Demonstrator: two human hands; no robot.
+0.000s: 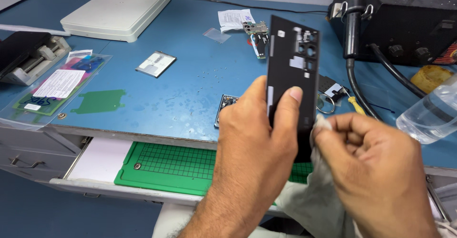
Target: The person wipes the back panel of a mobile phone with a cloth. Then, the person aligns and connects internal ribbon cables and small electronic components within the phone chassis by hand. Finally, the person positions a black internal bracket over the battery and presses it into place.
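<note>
My left hand (252, 147) grips a black phone back cover (293, 71) by its lower end and holds it upright over the blue workbench (181, 95), inner side with camera cut-outs facing me. My right hand (376, 166) pinches a small white cloth (322, 123) against the cover's lower right edge. Behind the left hand, a phone body (224, 105) lies on the bench, partly hidden.
A circuit board (255, 28), tiny screws (209, 73), a small battery-like part (155, 64) and a bagged package (57, 83) lie on the bench. A black hot-air station (404, 19) and clear bottle (428, 114) stand right. An open drawer holds a green mat (171, 164).
</note>
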